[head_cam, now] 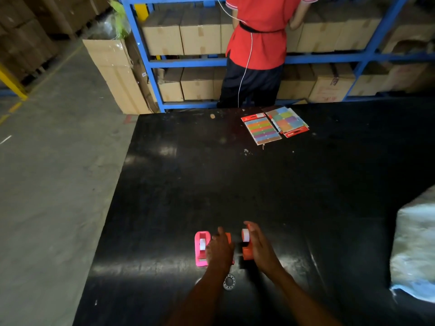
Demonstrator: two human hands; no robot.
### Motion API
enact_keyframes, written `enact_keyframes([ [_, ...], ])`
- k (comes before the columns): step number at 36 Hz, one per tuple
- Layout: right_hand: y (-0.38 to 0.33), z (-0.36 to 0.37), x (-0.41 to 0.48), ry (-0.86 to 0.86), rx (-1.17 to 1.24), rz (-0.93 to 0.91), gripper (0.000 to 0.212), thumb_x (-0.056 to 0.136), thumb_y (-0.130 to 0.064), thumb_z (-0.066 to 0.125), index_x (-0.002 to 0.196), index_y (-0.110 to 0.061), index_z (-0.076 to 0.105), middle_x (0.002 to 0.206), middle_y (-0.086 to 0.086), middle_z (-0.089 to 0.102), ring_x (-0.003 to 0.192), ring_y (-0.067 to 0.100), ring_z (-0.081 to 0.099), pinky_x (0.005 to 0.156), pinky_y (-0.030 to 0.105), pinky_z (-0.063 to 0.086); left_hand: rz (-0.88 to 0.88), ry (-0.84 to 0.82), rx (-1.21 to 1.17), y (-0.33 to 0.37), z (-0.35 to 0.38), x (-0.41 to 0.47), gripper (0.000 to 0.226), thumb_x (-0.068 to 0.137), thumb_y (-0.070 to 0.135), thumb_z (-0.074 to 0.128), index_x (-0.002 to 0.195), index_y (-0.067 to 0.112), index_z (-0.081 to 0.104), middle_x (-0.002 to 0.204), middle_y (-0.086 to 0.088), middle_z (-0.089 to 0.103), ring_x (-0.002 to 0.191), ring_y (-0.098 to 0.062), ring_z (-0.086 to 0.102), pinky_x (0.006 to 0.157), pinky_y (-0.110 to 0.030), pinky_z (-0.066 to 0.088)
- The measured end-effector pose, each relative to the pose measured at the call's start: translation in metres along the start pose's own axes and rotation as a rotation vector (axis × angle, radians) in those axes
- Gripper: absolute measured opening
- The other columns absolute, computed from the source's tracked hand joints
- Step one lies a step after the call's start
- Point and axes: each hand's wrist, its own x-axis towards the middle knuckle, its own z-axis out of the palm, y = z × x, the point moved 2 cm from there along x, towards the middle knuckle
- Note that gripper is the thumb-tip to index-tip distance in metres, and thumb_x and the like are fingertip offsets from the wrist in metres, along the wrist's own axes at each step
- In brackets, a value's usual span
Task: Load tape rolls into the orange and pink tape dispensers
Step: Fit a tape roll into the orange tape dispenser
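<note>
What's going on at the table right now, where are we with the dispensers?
A person is working at the black table. The right hand grips an orange dispenser that has a white roll seated in it. The left hand rests over a second orange dispenser. The pink dispenser beside it already holds a roll. A loose ring lies near the forearms.

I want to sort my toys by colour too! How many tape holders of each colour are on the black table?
Pink tape dispenser: 1
Orange tape dispensers: 2, one at the right hand, one mostly hidden under the left hand
Total: 3
</note>
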Motion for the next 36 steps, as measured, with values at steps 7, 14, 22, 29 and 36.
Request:
enact_keyframes([
  [7, -0.001, -0.001, -0.003, 0.008, -0.027, -0.031, 0.036, 0.106, -0.024, 0.031, 0.136, -0.027, 0.050, 0.142, -0.006, 0.054, 0.132, 0.008, 0.048, 0.114, 0.027, 0.034, 0.011, 0.069, -0.117, 0.004, -0.009, -0.003, 0.043, 0.096, 0.031, 0.047, 0.133, 0.010, 0.039, 0.123, -0.014, 0.060, 0.109, -0.034, 0.064, 0.090, -0.042, 0.053],
  [14, -0.006, 0.002, -0.008, 0.021, 0.014, -0.035, 0.034, 0.106, -0.028, 0.033, 0.136, -0.030, 0.049, 0.137, -0.001, 0.058, 0.126, 0.015, 0.056, 0.112, 0.037, 0.041, 0.156, -0.111, -0.839, 0.012, -0.031, -0.016, 0.022, 0.100, 0.031, 0.048, 0.088, 0.017, 0.059, 0.081, -0.009, 0.067, 0.075, -0.026, 0.064, 0.065, -0.030, 0.053],
  [22, -0.010, -0.003, -0.019, 0.008, 0.009, -0.026, 0.037, 0.106, -0.027, 0.034, 0.141, -0.025, 0.046, 0.139, 0.004, 0.056, 0.127, 0.017, 0.054, 0.111, 0.034, 0.040, 0.230, -0.365, -0.956, 0.012, -0.036, -0.033, 0.018, 0.095, 0.020, 0.060, 0.108, 0.010, 0.067, 0.077, -0.007, 0.066, 0.064, -0.011, 0.062, 0.053, -0.018, 0.049],
  [29, -0.002, -0.024, -0.027, 0.054, -0.040, -0.005, 0.041, 0.105, -0.036, 0.029, 0.144, -0.028, 0.041, 0.146, 0.001, 0.049, 0.131, 0.017, 0.049, 0.110, 0.034, 0.039, 0.207, -0.269, -0.934, 0.010, -0.036, -0.039, 0.025, 0.094, 0.018, 0.062, 0.114, 0.003, 0.064, 0.085, -0.005, 0.067, 0.067, -0.009, 0.064, 0.056, -0.016, 0.051],
  [36, 0.016, -0.043, -0.037, 0.093, -0.050, 0.046, 0.041, 0.105, -0.036, 0.031, 0.143, -0.027, 0.041, 0.145, 0.004, 0.049, 0.129, 0.016, 0.049, 0.108, 0.032, 0.038, 0.271, -0.150, -0.743, 0.003, -0.016, -0.049, 0.031, 0.082, 0.007, 0.075, 0.110, 0.001, 0.064, 0.100, -0.011, 0.070, 0.085, -0.017, 0.067, 0.084, -0.035, 0.057],
])
